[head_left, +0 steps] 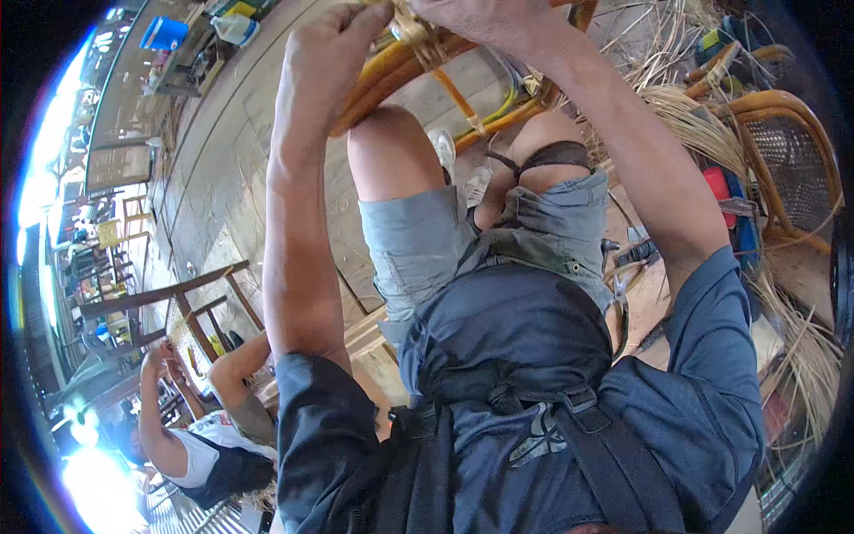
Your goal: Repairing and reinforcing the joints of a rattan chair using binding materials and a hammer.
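At the top edge, my left hand [334, 40] and my right hand [498, 20] come together over a pale cane binding [414, 34] wrapped round a joint of a curved rattan frame [391, 80]. Both hands look closed in a pinch at the binding, but the picture's edge cuts off the fingertips. What the left fingers grip seems to be the cane strip; the right fingers lie just beside it. The frame's curved brown pole rests near my left knee. A thinner strut [458, 96] runs down from it to a lower pole [503, 120] between my legs.
Loose cane strips [680, 111] lie in a bundle at the right, beside a rattan chair with woven mesh [796, 160]. Pliers [620, 289] are near my right hip. At the left, another person [213, 445] works by a wooden frame [182, 298]. A blue bucket [164, 34] stands far left.
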Tool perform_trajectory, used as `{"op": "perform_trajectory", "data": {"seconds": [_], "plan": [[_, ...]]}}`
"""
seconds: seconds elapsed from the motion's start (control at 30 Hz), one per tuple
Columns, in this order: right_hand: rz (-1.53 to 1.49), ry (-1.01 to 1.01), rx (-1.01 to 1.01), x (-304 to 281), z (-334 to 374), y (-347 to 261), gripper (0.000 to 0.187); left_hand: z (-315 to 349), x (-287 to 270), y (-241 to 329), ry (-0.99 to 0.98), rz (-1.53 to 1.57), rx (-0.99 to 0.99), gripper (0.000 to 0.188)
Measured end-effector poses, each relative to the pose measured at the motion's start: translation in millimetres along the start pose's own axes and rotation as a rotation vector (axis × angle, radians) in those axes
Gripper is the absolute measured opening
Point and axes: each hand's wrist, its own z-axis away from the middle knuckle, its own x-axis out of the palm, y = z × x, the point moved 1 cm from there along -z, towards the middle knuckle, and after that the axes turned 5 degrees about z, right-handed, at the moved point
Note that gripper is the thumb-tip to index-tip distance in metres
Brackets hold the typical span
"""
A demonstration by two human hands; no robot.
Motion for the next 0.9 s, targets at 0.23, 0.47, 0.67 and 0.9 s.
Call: {"op": "perform_trajectory", "data": {"seconds": [0.23, 0.47, 0.67, 0.9], "plan": [[0.204, 0.069, -0.205, -1, -16, 14, 0.021, -20, 32, -7, -0.002, -0.428, 0.221, 0.026], [-0.66, 0.608, 0.429, 34, 69, 32, 0.022, -20, 37, -9, 0.079, -0.228, 0.187, 0.023], [-1.197, 0.414, 0.828, 146, 111, 59, 0.03, -25, 43, -6, 0.012, -0.057, 0.228, 0.018], [-1.471, 0.402, 0.846, 146, 98, 44, 0.034, -20, 37, -22, 0.063, -0.126, 0.264, 0.027]]}}
